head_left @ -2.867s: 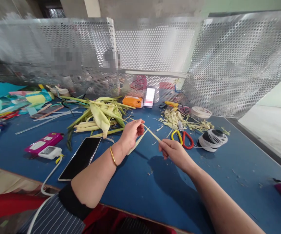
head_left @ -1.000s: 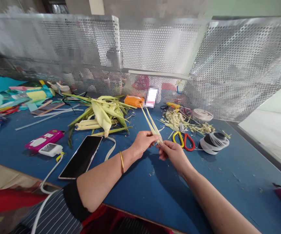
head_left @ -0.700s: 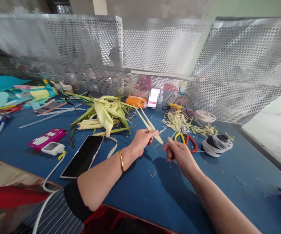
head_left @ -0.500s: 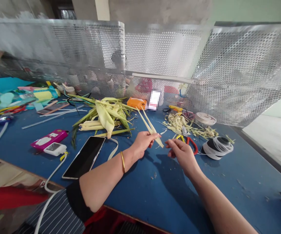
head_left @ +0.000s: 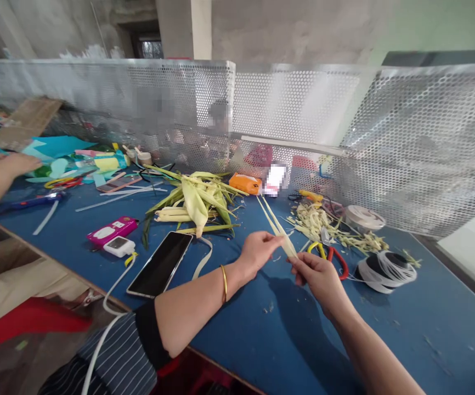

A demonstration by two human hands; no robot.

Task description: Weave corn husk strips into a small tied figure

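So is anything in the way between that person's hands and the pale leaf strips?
Nothing visible. The left hand and the right hand both pinch the pale folded leaf strips directly at their lower end, above the blue table.

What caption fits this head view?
Both hands, left hand and right hand, pinch pale leaf strips above a blue table.

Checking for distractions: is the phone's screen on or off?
Off, as far as can be seen: the phone lies face up on the table, its screen black and showing nothing.
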